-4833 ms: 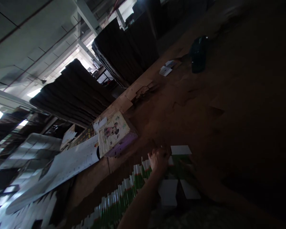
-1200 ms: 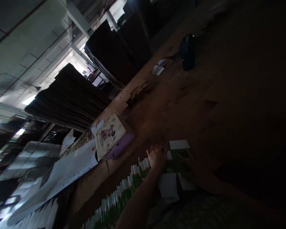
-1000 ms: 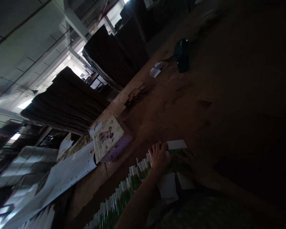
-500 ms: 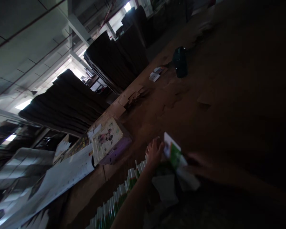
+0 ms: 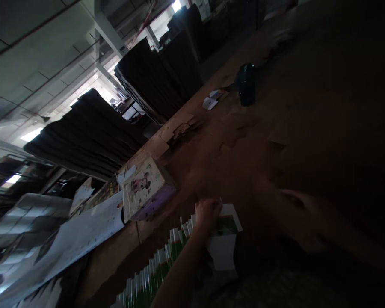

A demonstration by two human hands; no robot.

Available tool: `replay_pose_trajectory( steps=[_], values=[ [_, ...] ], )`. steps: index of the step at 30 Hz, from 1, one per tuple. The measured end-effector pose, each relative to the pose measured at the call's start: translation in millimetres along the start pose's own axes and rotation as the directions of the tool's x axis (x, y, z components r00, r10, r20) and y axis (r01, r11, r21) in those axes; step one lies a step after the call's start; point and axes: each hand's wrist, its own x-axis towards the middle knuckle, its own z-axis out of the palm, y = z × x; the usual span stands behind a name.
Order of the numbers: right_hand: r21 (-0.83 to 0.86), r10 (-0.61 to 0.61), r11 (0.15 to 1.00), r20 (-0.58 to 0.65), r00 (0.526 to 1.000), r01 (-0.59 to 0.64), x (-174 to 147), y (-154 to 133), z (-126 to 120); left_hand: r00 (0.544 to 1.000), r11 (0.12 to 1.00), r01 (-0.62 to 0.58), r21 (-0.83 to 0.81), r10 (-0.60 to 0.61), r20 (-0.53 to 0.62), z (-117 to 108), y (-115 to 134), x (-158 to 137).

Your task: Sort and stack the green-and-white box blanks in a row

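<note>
My left hand point(image 5: 207, 214) is closed, fingers curled at the top edge of a small white and green carton point(image 5: 226, 224), whose white flap point(image 5: 223, 250) hangs toward me. Beside my left forearm runs a row of similar thin white and green cartons point(image 5: 149, 271), standing on edge and packed close together. Off to the right, over the dark part of the table, is my right hand point(image 5: 297, 214), apart from the cartons. Motion and shadow smear its fingers, and I cannot make out anything in it.
A patterned box point(image 5: 146, 188) with purple sides sits left of the cartons, near a long white sheet point(image 5: 73, 233). Farther along the brown table point(image 5: 208, 158) are torn cardboard pieces point(image 5: 179, 128), small papers point(image 5: 211, 102) and a dark green jar point(image 5: 246, 84). Tall dark stacks point(image 5: 90, 137) stand beyond.
The white and green carton piece near my right hand is no longer seen there. My right hand has moved right, away from my left. My left hand has curled at the carton's top edge.
</note>
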Motion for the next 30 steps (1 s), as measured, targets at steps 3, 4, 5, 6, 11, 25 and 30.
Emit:
replay_pose_trajectory(
  steps=[3,4,5,6,11,25,30],
  values=[
    [0.142,-0.152,0.981,0.117,0.982,0.135,-5,-35,49,0.996,0.997,0.062,0.039,-0.060,-0.062,-5,-11,-5],
    [0.121,-0.198,0.976,0.141,0.970,0.182,-8,-40,70,0.995,0.996,0.069,0.049,-0.066,-0.076,-4,-13,-6],
    [0.081,-0.225,0.973,0.166,0.960,0.214,-12,-41,90,0.994,0.996,0.068,0.055,-0.063,-0.085,-2,-15,-7],
    [0.034,-0.234,0.972,0.179,0.956,0.232,-15,-39,110,0.994,0.996,0.062,0.057,-0.057,-0.090,0,-16,-8],
    [-0.131,-0.279,0.949,0.078,0.957,0.287,-28,-12,169,0.994,0.995,0.048,0.088,-0.038,-0.106,6,-13,-10],
    [-0.222,-0.235,0.942,0.102,0.967,0.252,-1,27,51,0.995,0.964,-0.104,0.246,0.097,0.038,24,5,-8],
    [-0.305,0.017,0.952,0.003,1.000,-0.016,-5,38,-7,0.994,0.982,-0.109,0.156,0.106,0.025,24,3,-6]
  ],
)
